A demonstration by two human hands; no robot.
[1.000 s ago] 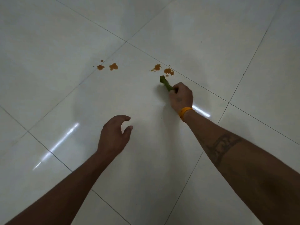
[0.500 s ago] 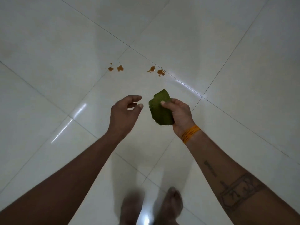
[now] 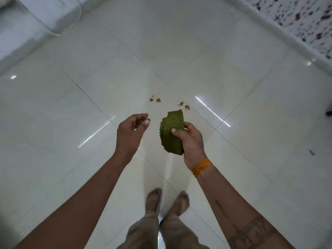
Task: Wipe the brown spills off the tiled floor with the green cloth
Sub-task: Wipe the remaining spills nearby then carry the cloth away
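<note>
My right hand (image 3: 191, 141) grips a folded green cloth (image 3: 171, 134) and holds it up in the air, well above the floor. My left hand (image 3: 131, 130) hovers just left of the cloth with its fingers curled apart and nothing in it. Small brown spills lie on the white tiled floor (image 3: 107, 69) beyond my hands: one pair (image 3: 155, 100) to the left and another pair (image 3: 184, 105) to the right, close to a tile joint.
My two bare feet (image 3: 167, 202) stand on the tiles below my hands. A white piece of furniture (image 3: 32, 20) fills the far left corner. A speckled wall with a white skirting (image 3: 294, 20) runs along the far right. A small dark speck (image 3: 311, 152) lies at the right.
My right hand picked the cloth off the floor beside the spills and lifted it. I rose from low over the floor to standing, so the spills look farther away and my feet show.
</note>
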